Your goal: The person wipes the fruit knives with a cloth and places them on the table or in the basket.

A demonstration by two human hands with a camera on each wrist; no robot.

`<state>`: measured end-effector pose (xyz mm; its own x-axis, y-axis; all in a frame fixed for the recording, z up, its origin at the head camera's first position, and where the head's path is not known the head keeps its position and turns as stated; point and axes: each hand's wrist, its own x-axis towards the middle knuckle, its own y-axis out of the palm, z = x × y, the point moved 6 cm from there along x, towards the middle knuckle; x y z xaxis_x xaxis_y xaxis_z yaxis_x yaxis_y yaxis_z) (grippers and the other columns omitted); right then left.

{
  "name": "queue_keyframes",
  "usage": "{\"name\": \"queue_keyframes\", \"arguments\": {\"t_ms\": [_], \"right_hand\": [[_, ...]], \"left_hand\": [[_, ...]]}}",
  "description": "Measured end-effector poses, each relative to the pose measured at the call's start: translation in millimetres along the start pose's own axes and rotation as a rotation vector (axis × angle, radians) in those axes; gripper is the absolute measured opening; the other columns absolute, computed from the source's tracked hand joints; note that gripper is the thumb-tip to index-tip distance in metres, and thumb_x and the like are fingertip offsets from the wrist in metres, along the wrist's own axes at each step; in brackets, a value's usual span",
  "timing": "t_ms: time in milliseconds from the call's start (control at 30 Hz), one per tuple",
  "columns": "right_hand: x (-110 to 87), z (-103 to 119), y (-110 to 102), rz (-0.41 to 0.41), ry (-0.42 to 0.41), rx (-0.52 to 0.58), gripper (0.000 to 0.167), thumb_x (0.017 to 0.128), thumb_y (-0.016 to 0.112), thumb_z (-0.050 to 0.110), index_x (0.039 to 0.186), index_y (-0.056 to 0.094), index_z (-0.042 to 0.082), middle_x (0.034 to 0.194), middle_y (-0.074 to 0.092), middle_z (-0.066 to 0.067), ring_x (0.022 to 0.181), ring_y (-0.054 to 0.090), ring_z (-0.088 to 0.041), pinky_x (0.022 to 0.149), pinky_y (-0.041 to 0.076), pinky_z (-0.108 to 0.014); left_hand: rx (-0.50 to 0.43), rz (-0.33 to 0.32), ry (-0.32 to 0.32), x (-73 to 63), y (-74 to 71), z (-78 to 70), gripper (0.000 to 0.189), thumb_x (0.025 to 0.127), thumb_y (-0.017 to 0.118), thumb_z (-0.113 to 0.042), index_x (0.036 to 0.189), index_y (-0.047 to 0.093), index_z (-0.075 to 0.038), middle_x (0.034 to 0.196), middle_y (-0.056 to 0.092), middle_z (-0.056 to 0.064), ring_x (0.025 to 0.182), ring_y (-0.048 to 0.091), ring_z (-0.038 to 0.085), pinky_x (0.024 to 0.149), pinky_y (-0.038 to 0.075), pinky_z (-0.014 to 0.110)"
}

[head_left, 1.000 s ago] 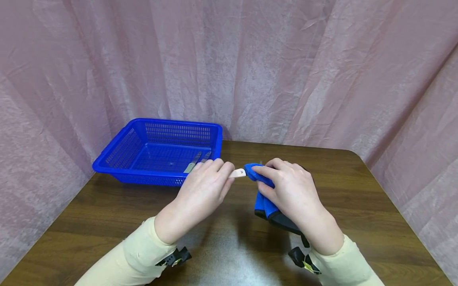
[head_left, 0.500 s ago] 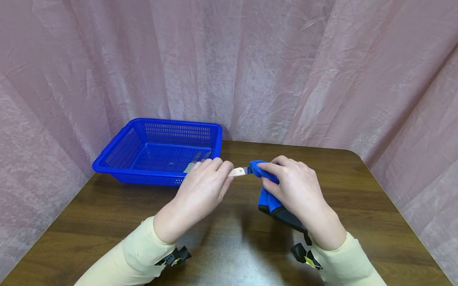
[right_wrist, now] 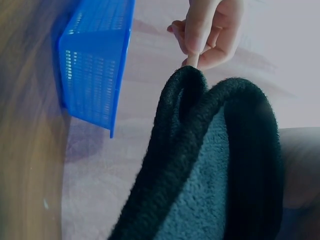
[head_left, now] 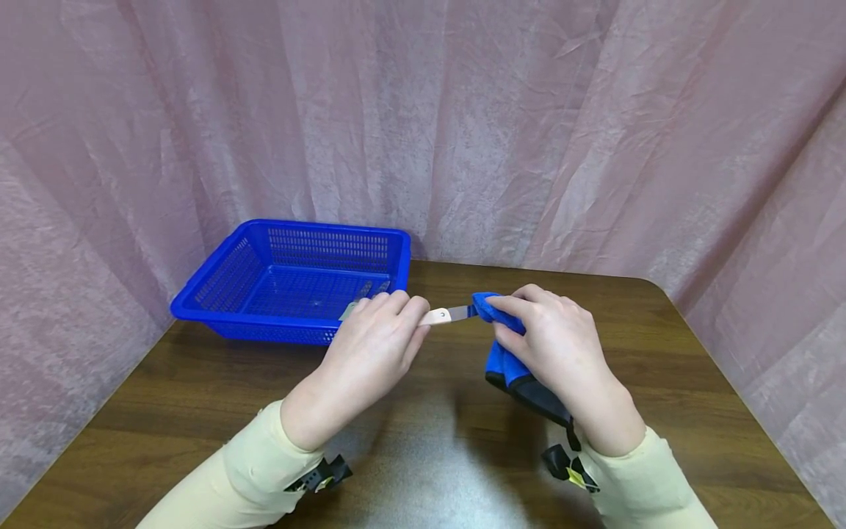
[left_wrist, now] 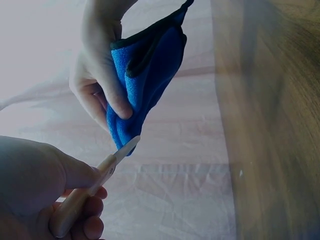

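Observation:
My left hand [head_left: 375,339] grips a knife [head_left: 436,317] by its cream handle, which has a rivet near the blade. The blade points right, and its far part is hidden in a blue cloth [head_left: 499,312]. Pinched between thumb and fingers of my right hand [head_left: 554,334], the cloth is folded about the blade, and its dark-edged end hangs below. In the left wrist view, the handle [left_wrist: 75,207] lies across my curled left fingers, while part of the blade [left_wrist: 127,148] shows against the cloth [left_wrist: 145,85]. Cloth folds [right_wrist: 200,165] fill much of the right wrist view.
A blue plastic basket [head_left: 291,323] stands on the wooden table [head_left: 423,441] at the left back, partly behind my left hand. Inside it, near the right wall, lie two knives [head_left: 365,289], partly covered by that hand. A pink curtain [head_left: 496,132] hangs behind the table.
My right hand has slid the cloth rightward along the knife, away from the handle, so more of the blade shows. My left hand has stayed nearly still.

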<state>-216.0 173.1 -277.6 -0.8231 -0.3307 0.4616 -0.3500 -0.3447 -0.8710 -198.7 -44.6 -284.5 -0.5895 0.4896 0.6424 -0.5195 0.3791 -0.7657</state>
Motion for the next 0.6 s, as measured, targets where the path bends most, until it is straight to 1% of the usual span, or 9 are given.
{"name": "queue_keyframes", "arguments": {"t_ms": [333, 600], "right_hand": [[1.1, -7.6, -1.3, -0.005, 0.017, -0.003, 0.036, 0.097, 0.082, 0.02, 0.133, 0.082, 0.022, 0.113, 0.077, -0.004, 0.09, 0.072, -0.027, 0.074, 0.056, -0.049], [2.0, -12.5, -2.0, 0.005, 0.036, -0.003, 0.036, 0.098, 0.081, 0.02, 0.135, 0.081, 0.021, 0.116, 0.077, -0.005, 0.095, 0.073, -0.029, 0.078, 0.057, -0.052]], "left_hand": [[0.0, -0.007, 0.001, 0.3, -1.1, 0.0, 0.013, 0.107, 0.074, -0.021, 0.106, 0.066, -0.01, 0.083, 0.059, 0.002, 0.069, 0.058, 0.026, 0.06, 0.044, 0.039], [-0.002, -0.008, -0.004, 0.7, -1.8, 0.8, 0.013, 0.107, 0.073, -0.021, 0.105, 0.066, -0.011, 0.083, 0.059, 0.002, 0.07, 0.059, 0.027, 0.061, 0.045, 0.04]]}}
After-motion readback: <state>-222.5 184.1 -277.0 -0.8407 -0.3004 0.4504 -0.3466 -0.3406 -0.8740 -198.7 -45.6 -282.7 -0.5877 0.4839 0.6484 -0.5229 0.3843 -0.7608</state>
